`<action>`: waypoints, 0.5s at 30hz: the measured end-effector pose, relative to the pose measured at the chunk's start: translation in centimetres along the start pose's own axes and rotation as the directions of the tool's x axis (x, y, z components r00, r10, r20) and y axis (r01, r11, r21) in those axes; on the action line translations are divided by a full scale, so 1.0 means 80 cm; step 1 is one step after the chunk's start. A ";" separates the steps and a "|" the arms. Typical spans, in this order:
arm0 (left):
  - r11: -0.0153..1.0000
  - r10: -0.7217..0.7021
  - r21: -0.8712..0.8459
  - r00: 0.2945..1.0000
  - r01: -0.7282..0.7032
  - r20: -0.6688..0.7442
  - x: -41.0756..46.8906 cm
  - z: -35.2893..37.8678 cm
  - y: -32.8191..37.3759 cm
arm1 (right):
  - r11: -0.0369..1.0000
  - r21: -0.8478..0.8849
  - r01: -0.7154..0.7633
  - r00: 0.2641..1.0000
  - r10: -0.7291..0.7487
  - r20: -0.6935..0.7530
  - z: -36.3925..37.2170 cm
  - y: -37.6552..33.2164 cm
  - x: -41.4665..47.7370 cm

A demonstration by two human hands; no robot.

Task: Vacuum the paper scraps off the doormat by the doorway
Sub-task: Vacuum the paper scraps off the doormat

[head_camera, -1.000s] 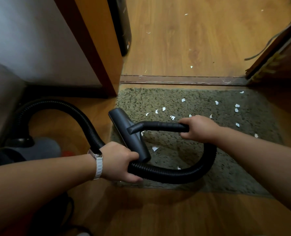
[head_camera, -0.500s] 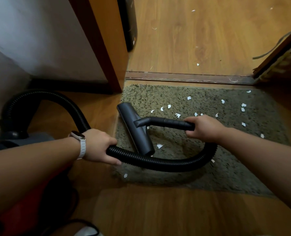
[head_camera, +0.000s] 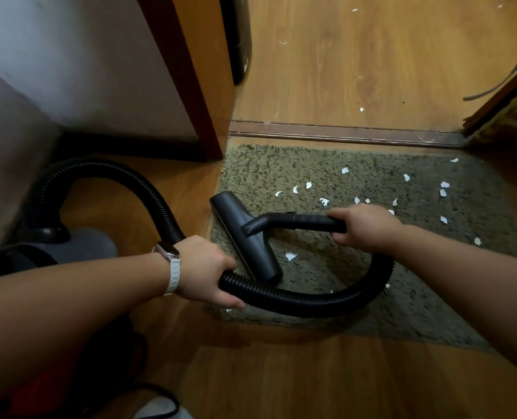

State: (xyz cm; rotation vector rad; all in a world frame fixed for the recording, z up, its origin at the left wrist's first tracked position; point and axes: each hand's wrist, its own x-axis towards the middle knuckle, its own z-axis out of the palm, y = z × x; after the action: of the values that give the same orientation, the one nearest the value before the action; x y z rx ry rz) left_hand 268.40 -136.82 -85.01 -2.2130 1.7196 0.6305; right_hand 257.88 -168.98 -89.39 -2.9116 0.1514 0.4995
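Note:
A shaggy grey-green doormat (head_camera: 432, 291) lies before the door threshold, with several white paper scraps (head_camera: 290, 256) scattered over it. The black vacuum nozzle (head_camera: 245, 237) rests on the mat's left edge. My right hand (head_camera: 364, 226) grips the black nozzle handle (head_camera: 305, 221) above the mat. My left hand (head_camera: 204, 269), with a white watch on its wrist, holds the ribbed black hose (head_camera: 296, 300) at the mat's near-left corner. The hose loops from the handle round to the vacuum body.
The grey and red vacuum body (head_camera: 69, 249) sits at the left by the wall. A wooden door frame (head_camera: 196, 86) stands at the mat's far-left corner. Beyond the threshold strip (head_camera: 341, 134) the wood floor holds a few more scraps. A door edge (head_camera: 511, 95) is at the right.
My left hand slid back left along the hose and then a little right again. The nozzle and my right hand stayed almost where they were on the mat.

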 end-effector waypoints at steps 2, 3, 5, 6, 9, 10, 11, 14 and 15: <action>1.000 0.007 0.000 1.000 -0.007 0.001 0.002 0.000 0.000 | 1.000 0.004 -0.018 1.000 0.018 -0.013 0.002 0.000 -0.001; 1.000 0.006 0.002 1.000 -0.006 -0.002 0.003 0.000 -0.001 | 0.999 0.012 -0.038 0.999 0.038 -0.017 0.002 0.002 -0.002; 1.000 0.001 0.005 1.000 -0.001 -0.023 0.007 -0.001 -0.002 | 0.997 0.027 -0.070 0.997 0.071 -0.031 0.001 0.010 -0.005; 1.000 -0.002 0.007 0.999 0.003 -0.036 0.009 -0.002 -0.002 | 0.996 0.031 -0.087 0.995 0.088 -0.037 0.000 0.015 -0.007; 1.000 -0.019 -0.004 0.999 0.019 -0.049 0.015 -0.007 -0.002 | 0.986 0.039 -0.161 0.985 0.163 -0.054 -0.005 0.031 -0.013; 1.000 -0.023 -0.009 0.999 0.023 -0.048 0.016 -0.009 -0.001 | 0.981 0.044 -0.190 0.980 0.192 -0.054 -0.007 0.035 -0.015; 1.000 -0.025 -0.011 0.999 0.024 -0.049 0.018 -0.011 0.000 | 0.976 0.044 -0.215 0.975 0.217 -0.053 -0.008 0.039 -0.016; 1.000 -0.026 -0.006 0.997 0.025 -0.066 0.020 -0.014 0.000 | 0.966 0.033 -0.255 0.964 0.257 -0.064 -0.012 0.043 -0.018; 1.000 -0.026 -0.003 0.997 0.026 -0.069 0.020 -0.014 0.000 | 0.965 0.029 -0.260 0.963 0.262 -0.067 -0.013 0.042 -0.019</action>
State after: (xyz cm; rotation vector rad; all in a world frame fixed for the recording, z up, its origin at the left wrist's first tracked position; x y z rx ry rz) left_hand 268.89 -138.69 -84.83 -2.2802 1.7200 0.5561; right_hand 256.38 -172.38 -88.42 -2.9045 0.5532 0.4311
